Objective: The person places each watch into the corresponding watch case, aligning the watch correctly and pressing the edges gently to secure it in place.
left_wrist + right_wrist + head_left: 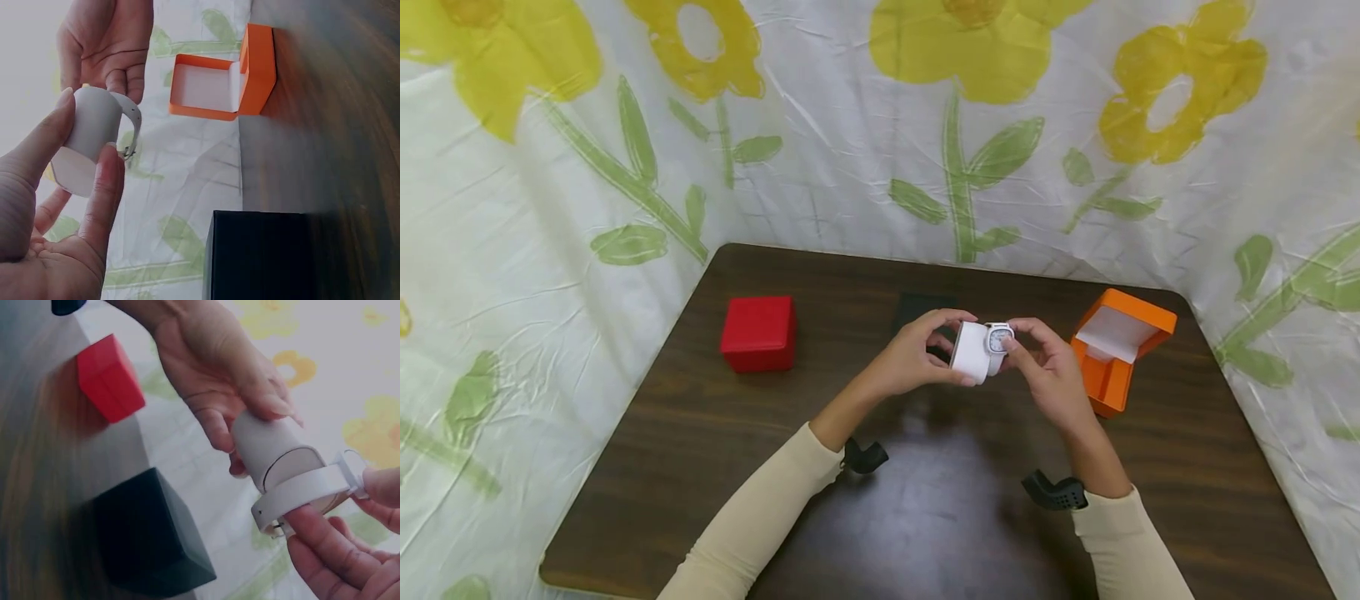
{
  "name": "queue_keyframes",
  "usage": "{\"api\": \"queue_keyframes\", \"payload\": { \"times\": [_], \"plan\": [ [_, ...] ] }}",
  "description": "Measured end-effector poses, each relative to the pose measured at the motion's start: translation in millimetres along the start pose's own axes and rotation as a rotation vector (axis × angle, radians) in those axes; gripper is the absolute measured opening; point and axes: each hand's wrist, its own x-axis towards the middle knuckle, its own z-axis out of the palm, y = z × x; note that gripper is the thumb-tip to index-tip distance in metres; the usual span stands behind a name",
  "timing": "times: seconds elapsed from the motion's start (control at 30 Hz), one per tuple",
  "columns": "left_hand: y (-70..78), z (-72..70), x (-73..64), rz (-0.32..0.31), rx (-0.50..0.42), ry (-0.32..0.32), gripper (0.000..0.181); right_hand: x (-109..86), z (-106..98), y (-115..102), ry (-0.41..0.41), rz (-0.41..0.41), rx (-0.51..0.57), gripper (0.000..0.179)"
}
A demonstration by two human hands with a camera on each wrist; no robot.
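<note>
Both hands are raised over the table around a white watch cushion and a white wristwatch. My left hand (913, 360) grips the rounded cushion (971, 352) between thumb and fingers. My right hand (1054, 375) pinches the watch (998, 340), its thumb at the round dial. In the right wrist view the watch's strap (306, 489) forms a loop at the end of the cushion, with a right finger (322, 534) inside or against it. Whether the cushion's end is inside the loop, I cannot tell. The buckle (129, 152) hangs at the strap's lower side in the left wrist view.
An orange box (1112, 387) stands at the right with its lid raised and a white lining. At the left sits a closed red box (758, 333). A black box (147, 537) stands at the back middle, partly behind the left hand in the head view. Flowered cloth hangs behind the table.
</note>
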Motion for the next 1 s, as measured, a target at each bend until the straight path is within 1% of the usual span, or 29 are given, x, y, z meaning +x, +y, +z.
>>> {"api": "queue_keyframes", "payload": {
  "times": [0.27,0.4,0.6,0.73,0.87,1.0],
  "plan": [
    [-4.9,0.7,-3.0,0.063,0.021,0.103,0.08,4.2,5,-4,-0.026,0.013,-0.036,0.022],
    [-5.9,0.8,-4.3,0.063,0.024,0.154,0.08,5.6,8,-5,-0.02,0.026,-0.05,0.024],
    [-6.6,0.0,-3.4,0.076,-0.018,0.194,0.08,3.2,9,-6,0.002,0.044,-0.062,0.03],
    [-8.3,-1.6,-3.4,0.083,-0.025,0.226,0.078,1.3,10,-7,0.004,0.054,-0.051,0.035],
    [-9.8,-2.5,-3.5,0.086,-0.026,0.24,0.078,-0.1,12,-5,0.022,0.057,-0.069,0.025],
    [-11.2,-3.1,-3.4,0.084,-0.024,0.25,0.079,0.1,15,-2,0.047,0.029,-0.078,0.018]
  ]
}}
